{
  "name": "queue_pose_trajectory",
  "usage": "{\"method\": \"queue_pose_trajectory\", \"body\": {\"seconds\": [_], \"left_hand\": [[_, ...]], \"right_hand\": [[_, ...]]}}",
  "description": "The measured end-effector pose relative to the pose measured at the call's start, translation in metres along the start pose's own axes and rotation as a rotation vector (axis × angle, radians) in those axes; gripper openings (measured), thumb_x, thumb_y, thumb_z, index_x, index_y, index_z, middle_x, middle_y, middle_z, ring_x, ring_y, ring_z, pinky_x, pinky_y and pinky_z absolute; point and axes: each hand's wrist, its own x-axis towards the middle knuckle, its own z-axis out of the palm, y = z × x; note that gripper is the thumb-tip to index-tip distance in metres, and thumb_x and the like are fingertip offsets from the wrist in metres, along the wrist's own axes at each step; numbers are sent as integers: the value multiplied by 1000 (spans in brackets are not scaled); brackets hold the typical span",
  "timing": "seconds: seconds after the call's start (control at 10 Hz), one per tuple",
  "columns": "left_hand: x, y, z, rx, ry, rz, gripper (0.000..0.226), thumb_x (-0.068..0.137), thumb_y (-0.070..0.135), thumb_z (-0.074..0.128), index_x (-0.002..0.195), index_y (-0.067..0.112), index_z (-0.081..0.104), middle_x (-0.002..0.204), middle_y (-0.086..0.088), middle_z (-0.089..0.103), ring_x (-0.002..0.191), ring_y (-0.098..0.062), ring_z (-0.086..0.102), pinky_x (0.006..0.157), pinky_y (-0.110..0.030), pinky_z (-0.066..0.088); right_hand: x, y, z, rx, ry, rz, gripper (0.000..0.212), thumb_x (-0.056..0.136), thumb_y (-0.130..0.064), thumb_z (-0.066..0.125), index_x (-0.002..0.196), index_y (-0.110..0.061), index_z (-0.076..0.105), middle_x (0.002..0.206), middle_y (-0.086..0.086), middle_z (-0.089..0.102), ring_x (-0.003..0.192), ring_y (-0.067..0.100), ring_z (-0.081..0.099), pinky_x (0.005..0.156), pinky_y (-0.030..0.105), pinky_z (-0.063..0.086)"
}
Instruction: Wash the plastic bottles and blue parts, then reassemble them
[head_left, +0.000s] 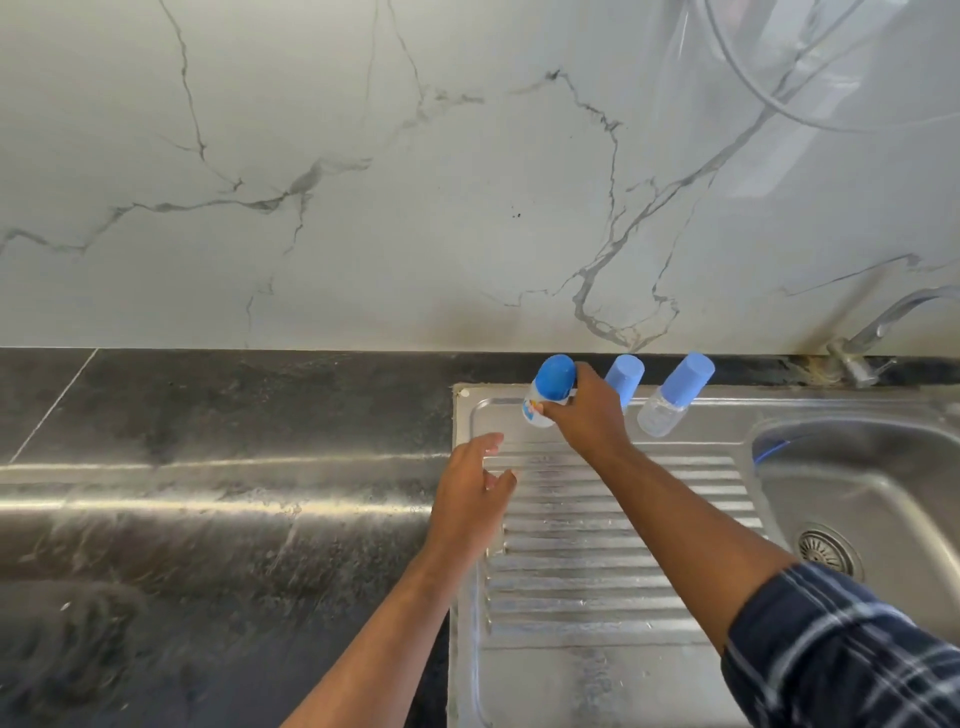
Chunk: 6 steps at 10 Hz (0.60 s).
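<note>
Three small plastic bottles with blue caps stand in a row at the back of the steel drainboard (613, 525). My right hand (587, 415) grips the leftmost bottle (550, 389), which has a darker blue cap and a printed label. The middle bottle (626, 376) is partly hidden behind that hand. A clear bottle (675, 395) with a light blue cap stands furthest right, untouched. My left hand (475, 480) hovers over the drainboard's left edge, fingers loosely spread, holding nothing.
The sink basin (857, 493) with its drain lies to the right, a tap (872, 338) behind it. A dark stone counter (208, 493) stretches left. A marble-patterned wall rises behind the bottles.
</note>
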Motion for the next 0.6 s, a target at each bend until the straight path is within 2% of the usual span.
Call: {"method": "queue_pose_trajectory", "body": {"seconds": [0.2, 0.4, 0.5, 0.6], "left_hand": [[-5, -18, -15, 31, 12, -42, 38, 98, 26, 61, 135, 34, 57, 128, 20, 55, 96, 2, 60, 77, -11, 43], [0, -18, -18, 64, 22, -30, 33, 98, 27, 61, 130, 35, 59, 123, 20, 57, 96, 2, 59, 81, -16, 47], [0, -18, -17, 61, 15, -22, 35, 98, 27, 61, 132, 35, 58, 124, 20, 56, 99, 1, 59, 83, -17, 47], [1, -16, -17, 53, 27, -20, 36, 98, 27, 60, 134, 34, 57, 124, 19, 55, 101, 0, 60, 85, -20, 49]], "right_hand": [[21, 10, 15, -142, -20, 27, 52, 85, -24, 80, 127, -14, 52, 109, -1, 62, 100, 16, 58, 92, 33, 50], [19, 15, 22, -192, -52, 60, 55, 87, -26, 78, 132, -14, 49, 118, 3, 64, 98, 12, 54, 92, 31, 47], [17, 16, 19, -189, -66, 68, 57, 86, -28, 79, 132, -13, 50, 119, 4, 65, 104, 17, 60, 91, 30, 47], [9, 13, 14, -193, -61, 106, 61, 87, -23, 79, 138, -11, 49, 129, 7, 64, 118, 24, 61, 100, 36, 49]]}}
